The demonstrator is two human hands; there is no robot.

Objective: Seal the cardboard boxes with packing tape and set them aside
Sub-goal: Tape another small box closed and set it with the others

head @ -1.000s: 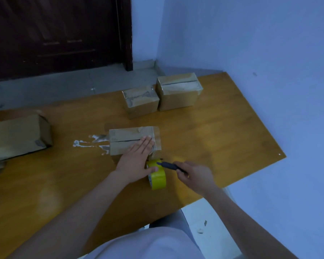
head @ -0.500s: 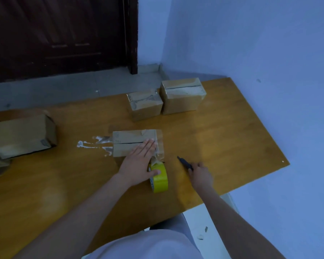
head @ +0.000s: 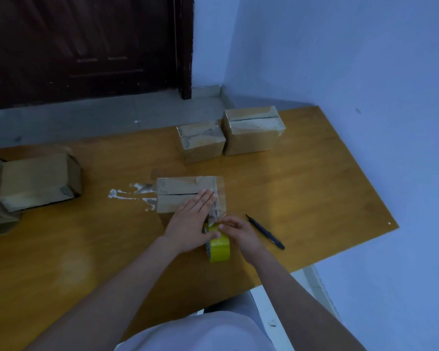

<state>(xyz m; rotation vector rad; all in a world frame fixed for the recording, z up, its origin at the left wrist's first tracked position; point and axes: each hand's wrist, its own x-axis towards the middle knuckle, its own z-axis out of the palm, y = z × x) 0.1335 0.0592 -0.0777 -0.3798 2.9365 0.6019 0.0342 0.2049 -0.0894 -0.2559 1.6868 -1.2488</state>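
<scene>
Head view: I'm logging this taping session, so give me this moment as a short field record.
box in work: small cardboard box, mid-table, top seam showing
left hand: flat on that box
right hand: at the tape roll, fingers curled at the tape end
cutter: black knife lying on the table, right of the hands
set aside: two boxes at the far edge

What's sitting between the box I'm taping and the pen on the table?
Head view: only the right hand, reaching toward the yellow tape roll, crosses the near end of that stretch. Otherwise bare table separates the box from the pen.
</scene>
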